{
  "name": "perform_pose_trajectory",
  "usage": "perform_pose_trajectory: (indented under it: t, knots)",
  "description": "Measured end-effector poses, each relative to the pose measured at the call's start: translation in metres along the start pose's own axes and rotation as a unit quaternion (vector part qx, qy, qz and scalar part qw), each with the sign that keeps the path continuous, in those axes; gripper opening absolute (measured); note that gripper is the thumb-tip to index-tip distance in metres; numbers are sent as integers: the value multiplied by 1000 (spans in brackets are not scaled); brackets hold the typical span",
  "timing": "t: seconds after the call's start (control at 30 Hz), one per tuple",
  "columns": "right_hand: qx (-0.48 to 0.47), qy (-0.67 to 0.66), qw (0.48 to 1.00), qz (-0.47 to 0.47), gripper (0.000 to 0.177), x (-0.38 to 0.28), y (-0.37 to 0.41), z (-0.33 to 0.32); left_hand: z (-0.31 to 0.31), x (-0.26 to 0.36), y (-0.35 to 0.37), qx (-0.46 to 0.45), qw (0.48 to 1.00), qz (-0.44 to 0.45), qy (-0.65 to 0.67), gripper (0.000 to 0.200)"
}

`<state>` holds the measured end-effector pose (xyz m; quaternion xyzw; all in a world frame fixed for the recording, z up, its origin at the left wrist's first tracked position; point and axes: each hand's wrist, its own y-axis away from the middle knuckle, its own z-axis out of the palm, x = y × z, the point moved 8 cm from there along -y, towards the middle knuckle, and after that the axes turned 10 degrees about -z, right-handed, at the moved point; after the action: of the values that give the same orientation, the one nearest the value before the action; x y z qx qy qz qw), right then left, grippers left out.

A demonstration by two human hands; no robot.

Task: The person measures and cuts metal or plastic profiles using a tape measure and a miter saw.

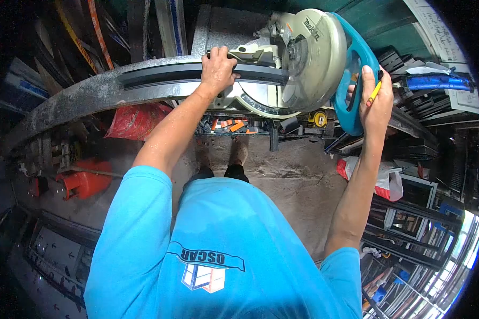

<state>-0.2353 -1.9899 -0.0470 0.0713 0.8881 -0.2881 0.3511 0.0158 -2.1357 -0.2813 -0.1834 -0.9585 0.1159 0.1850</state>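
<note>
My left hand [218, 69] is wrapped over a long dark metal profile [165, 74], pressing it down on the bench beside the saw. The profile's right end reaches the blade guard of a Makita mitre saw [318, 50]. My right hand [377, 98] is closed around the saw's teal handle [350, 119], thumb on top. A yellow pencil [375, 93] with a red end also sits between the fingers of that hand. The saw head is lowered close over the profile, and the guard hides the spot where blade and profile meet.
A yellow tape measure [318, 119] and orange pieces [237, 126] lie below the saw. A red sack [138, 121] hangs under the bench [90, 87]. On the floor at left is a red gas cylinder [85, 179]. Window frames [410, 212] and stacked profiles crowd the right.
</note>
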Motion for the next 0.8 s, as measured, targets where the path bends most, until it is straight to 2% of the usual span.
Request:
perform_pose_trajectory:
  t: [0.1,0.2,0.27,0.3,0.33,0.4,0.43,0.67,0.8]
  knots:
    - [8,3,1000,-24,40,1,1,-3,-1,1,-3,0,1000,-3,-4,31]
    - [1,-13,1000,-16,47,1,-1,-6,-2,4,-3,-3,1000,-10,-4,30]
    - [12,-185,973,141,58,26,-4,-2,-2,6,-4,-19,999,-17,-48,31]
    - [2,-203,965,164,68,26,-6,2,-2,7,-4,-19,998,-19,-49,31]
    - [2,-205,965,163,68,21,-11,-1,-2,8,-5,-20,998,-19,-59,31]
    - [-62,-209,952,213,72,18,-14,0,-1,8,-7,-22,997,-18,-69,32]
    - [-73,-167,960,215,74,15,-18,-3,0,8,-7,-21,997,-19,-71,32]
    - [-58,-153,967,197,72,17,-37,-6,0,8,-6,-22,997,-20,-71,32]
    - [-70,-133,968,202,71,26,-19,-4,-2,8,-5,-19,997,-19,-70,32]
